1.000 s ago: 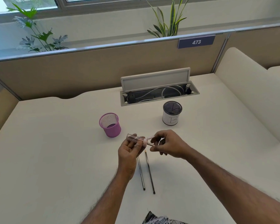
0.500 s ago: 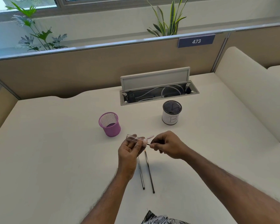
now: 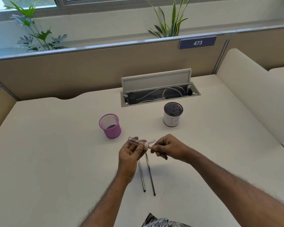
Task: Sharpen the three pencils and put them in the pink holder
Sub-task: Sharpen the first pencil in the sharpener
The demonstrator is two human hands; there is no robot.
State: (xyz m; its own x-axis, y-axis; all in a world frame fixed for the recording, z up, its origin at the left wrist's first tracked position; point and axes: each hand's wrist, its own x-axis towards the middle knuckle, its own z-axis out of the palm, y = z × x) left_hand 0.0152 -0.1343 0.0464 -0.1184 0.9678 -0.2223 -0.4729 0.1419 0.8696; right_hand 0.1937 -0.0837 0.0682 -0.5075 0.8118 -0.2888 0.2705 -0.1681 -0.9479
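A cream desk [image 3: 47,153] is walled at the back by a tan partition [image 3: 72,71] with a silver top rail and a blue plate [image 3: 197,42] reading 473. A cable hatch [image 3: 157,83] stands open. Beyond, leafy plants [image 3: 168,22] line a daylit window [image 3: 39,3].

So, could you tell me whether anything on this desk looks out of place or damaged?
Nothing looks spilled or damaged. The one oddity is the cable hatch: its lid stands open, exposing cables. The pink holder stands upright.

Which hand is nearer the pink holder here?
Left. The left hand, holding the sharpener, is just in front and right of the pink holder; the right hand is farther right.
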